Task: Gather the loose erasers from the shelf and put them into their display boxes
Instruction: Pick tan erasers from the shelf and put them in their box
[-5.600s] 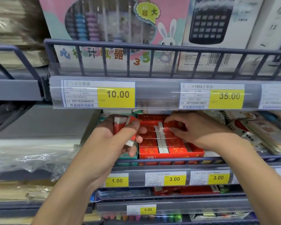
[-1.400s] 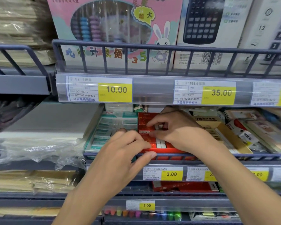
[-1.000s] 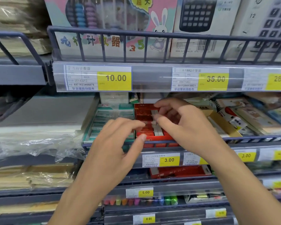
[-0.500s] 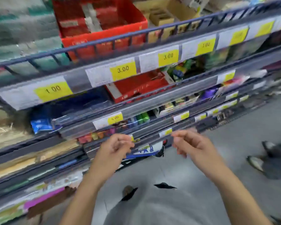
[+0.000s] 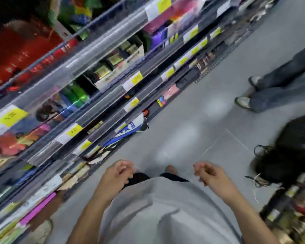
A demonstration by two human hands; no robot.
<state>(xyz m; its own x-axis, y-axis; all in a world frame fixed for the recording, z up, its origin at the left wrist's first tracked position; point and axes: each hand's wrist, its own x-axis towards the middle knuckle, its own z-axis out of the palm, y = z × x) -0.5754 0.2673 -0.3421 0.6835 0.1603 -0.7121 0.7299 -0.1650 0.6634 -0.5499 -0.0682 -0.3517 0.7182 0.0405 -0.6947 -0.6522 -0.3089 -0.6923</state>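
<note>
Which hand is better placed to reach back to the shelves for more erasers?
Probably the left hand: it hangs on the side of the shelves, nearer their lower edges. The right hand hangs over the open floor. Both look loosely curled and hold nothing.

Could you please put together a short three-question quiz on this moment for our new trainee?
1. True or false: the left hand grips an eraser.
2. Multiple choice: the right hand is (A) inside a display box, (B) on a price label, (C) in front of the grey shirt, loosely curled and holding nothing.
3. Fill in: the shelves lie to the person's ____ side.

Key
1. False: its fingers are loosely curled round nothing.
2. C.
3. Left; the view is blurred and tilted down at the grey floor.
</note>
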